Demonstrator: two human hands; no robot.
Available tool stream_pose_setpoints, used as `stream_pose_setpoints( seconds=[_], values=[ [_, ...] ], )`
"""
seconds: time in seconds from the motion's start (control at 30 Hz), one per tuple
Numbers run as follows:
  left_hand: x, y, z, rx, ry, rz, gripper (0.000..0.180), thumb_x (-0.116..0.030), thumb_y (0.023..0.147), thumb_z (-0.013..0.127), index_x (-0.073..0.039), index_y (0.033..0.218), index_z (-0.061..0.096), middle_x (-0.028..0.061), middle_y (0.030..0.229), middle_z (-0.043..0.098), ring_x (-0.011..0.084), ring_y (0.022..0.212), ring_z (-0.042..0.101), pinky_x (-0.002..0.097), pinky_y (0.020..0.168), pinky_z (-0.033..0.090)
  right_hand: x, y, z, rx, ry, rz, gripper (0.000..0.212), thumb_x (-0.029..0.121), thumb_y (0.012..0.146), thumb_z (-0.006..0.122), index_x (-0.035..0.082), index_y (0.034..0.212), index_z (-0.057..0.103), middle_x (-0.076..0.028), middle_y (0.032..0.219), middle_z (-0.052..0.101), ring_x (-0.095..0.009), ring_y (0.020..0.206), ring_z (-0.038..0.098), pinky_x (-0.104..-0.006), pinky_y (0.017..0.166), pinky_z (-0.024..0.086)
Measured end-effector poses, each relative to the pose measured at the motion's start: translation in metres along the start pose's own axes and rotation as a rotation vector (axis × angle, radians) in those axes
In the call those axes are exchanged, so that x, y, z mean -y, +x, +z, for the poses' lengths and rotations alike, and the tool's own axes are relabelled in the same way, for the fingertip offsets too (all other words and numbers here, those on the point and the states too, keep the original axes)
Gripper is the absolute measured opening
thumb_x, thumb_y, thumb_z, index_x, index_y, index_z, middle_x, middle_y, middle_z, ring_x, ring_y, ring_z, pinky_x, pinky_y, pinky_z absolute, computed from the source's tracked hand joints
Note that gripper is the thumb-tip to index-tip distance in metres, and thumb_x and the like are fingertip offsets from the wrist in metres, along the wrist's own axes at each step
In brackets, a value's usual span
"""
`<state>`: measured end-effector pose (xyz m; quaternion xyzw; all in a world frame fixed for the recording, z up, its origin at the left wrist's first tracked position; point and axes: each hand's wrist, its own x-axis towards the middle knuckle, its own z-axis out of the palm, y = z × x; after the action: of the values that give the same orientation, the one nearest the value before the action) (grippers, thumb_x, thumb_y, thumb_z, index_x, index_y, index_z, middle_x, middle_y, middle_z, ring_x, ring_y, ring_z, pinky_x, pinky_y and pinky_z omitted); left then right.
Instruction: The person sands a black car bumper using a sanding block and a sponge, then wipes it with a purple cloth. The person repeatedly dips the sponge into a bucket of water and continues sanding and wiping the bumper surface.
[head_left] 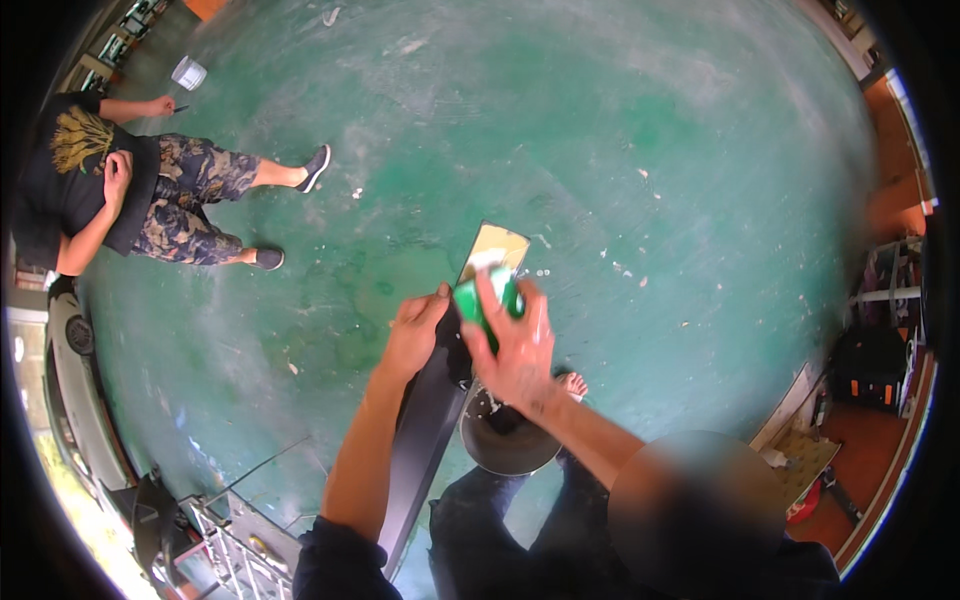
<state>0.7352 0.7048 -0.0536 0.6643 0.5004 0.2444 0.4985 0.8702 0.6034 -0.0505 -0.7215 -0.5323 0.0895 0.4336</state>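
A long dark grey panel (420, 440) slants up from the lower edge between my arms. My left hand (412, 335) is closed on its left edge near the far end. Beyond the hands, a pale yellow rectangular piece (503, 244) with a dark border shows at that end, white foam or liquid on it. My right hand (517, 350), wet and slightly smeared by motion, grips a green sponge-like block (468, 300) against the panel's upper part. Below the right hand, a dark round bowl (508, 445) stands near my legs, holding something dark that is partly hidden.
At the left, another person (100, 180) stands on the green floor (600, 150), a white bucket (188, 73) nearby. A metal frame (225, 545) is at the lower left, near a parked car (85, 390). Along the right stand a black case (868, 368) and a low board (805, 465).
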Motion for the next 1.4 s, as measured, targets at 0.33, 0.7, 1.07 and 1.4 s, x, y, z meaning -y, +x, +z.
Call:
stream_pose_setpoints(
  seconds=[0.33,0.7,1.07,1.4],
  values=[
    [0.039,-0.045,-0.027,0.064,-0.211,-0.177,0.067,-0.053,0.11,0.036,0.003,0.081,0.061,0.0043,0.075,0.057,0.0143,0.073,0.05,0.0336,0.067,0.04,0.047,-0.049,0.012,0.006,-0.085,-0.051,0.066,0.022,0.081,0.078,0.014,0.144,0.059,-0.03,0.124,0.05,-0.045,0.101,0.058,-0.0488,0.087,0.052],
    [0.041,-0.05,-0.021,0.129,-0.473,-0.097,0.092,-0.065,0.107,0.011,0.008,0.116,0.067,0.0209,0.094,0.07,0.0332,0.088,0.065,0.0421,0.086,0.049,0.081,0.017,-0.016,0.173,-0.351,-0.186,0.062,0.022,0.082,0.076,0.013,0.142,0.06,-0.021,0.11,0.054,-0.038,0.096,0.063,-0.0468,0.071,0.058],
    [0.005,-0.044,-0.022,0.183,-0.296,-0.078,0.091,-0.066,0.105,0.005,0.002,0.102,0.065,0.0251,0.078,0.059,0.045,0.074,0.054,0.0531,0.073,0.042,0.067,0.062,-0.03,0.216,-0.42,-0.141,0.057,0.021,0.082,0.076,0.012,0.136,0.063,-0.016,0.111,0.055,-0.035,0.094,0.064,-0.0439,0.072,0.059],
    [0.051,-0.041,-0.022,0.22,-0.23,-0.172,0.092,-0.067,0.104,0.005,0.002,0.116,0.066,0.0279,0.087,0.062,0.0439,0.084,0.06,0.0508,0.081,0.044,0.078,0.036,-0.015,0.157,-0.272,-0.03,0.061,0.019,0.081,0.079,0.014,0.139,0.064,-0.025,0.119,0.055,-0.042,0.101,0.064,-0.0471,0.08,0.058]
  ],
)
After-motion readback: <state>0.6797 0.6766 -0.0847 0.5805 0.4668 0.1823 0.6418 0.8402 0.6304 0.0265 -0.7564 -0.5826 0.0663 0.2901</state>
